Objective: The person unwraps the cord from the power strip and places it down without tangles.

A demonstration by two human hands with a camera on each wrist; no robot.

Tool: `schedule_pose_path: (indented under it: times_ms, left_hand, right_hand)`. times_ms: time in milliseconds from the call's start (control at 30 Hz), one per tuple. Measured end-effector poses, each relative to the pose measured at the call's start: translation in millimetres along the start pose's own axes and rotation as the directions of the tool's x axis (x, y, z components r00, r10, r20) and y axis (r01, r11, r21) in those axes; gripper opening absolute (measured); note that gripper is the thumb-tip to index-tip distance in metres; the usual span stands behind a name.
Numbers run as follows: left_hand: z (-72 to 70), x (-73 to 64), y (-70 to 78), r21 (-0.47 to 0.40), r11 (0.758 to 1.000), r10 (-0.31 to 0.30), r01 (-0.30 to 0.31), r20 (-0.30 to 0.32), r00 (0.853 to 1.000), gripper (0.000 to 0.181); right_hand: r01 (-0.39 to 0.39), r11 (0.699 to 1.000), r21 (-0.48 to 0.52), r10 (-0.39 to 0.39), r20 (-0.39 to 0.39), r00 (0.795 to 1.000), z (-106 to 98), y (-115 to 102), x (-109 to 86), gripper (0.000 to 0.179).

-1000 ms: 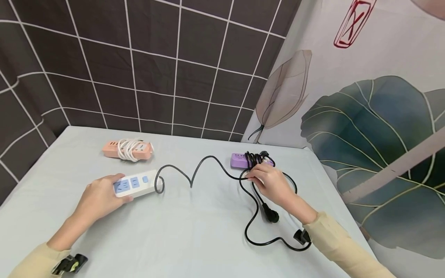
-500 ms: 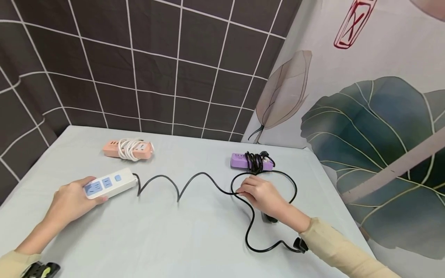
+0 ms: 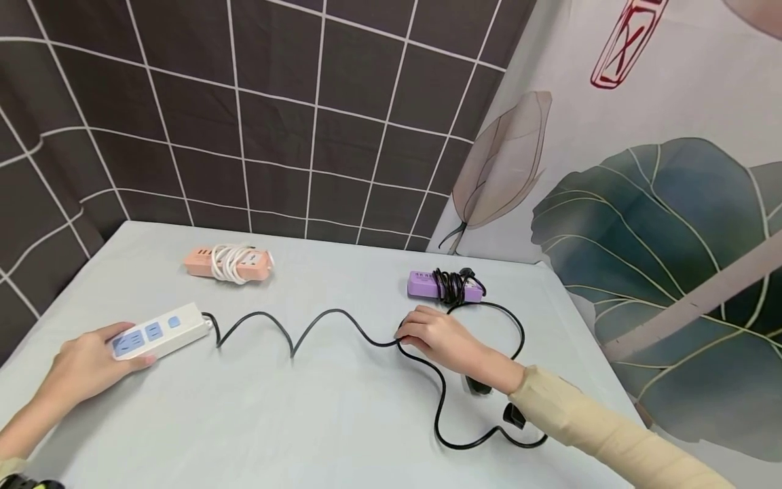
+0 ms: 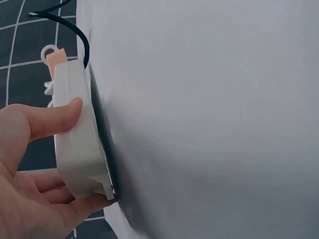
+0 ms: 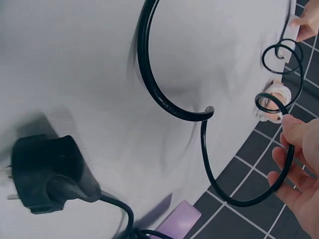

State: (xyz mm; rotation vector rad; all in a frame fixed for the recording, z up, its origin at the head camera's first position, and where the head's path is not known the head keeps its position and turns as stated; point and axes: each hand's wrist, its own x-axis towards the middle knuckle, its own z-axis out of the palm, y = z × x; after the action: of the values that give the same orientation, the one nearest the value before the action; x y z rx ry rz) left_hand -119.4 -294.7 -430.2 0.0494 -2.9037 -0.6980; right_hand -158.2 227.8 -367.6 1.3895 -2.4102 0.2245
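My left hand [image 3: 85, 367] grips one end of a white power strip [image 3: 183, 329] with blue sockets, at the left of the table. In the left wrist view the thumb presses the strip's white side [image 4: 75, 144], with fingers round its far end. A black cord [image 3: 330, 312] runs from the strip in wavy bends to my right hand [image 3: 436, 338]. There the thumb and fingers pinch the cord [image 5: 244, 203], beyond which it loops over the table. A black plug [image 5: 50, 172] lies on the cloth; my right forearm partly hides it in the head view.
A purple power strip [image 3: 423, 285] wound with black cord lies behind my right hand. At the back left is an orange power strip [image 3: 198, 262] wrapped in white cord. A dark gridded curtain [image 3: 275, 122] hangs behind the pale table [image 3: 293, 421].
My left hand has drawn the white power strip left and nearer, spreading the cord's bends. My right hand, still holding the cord, has moved left and slightly nearer, away from the purple strip.
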Motion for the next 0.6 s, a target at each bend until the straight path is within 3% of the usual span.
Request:
schedule_pose_path:
  times_ms: [133, 600]
  left_hand:
    - [-0.3, -2.7, -5.6, 0.002, 1.000, 0.015, -0.015, -0.012, 1.000, 0.076]
    - [-6.4, -5.4, -9.2, 0.039, 0.998, 0.041, -0.042, 0.045, 0.998, 0.079]
  right_hand:
    - [0.021, 1.000, 0.017, -0.021, 0.015, 1.000, 4, 0, 4.9, 0.013]
    - [0.048, 0.998, -0.031, -0.045, 0.088, 0.995, 12, -2, 24.0, 0.019]
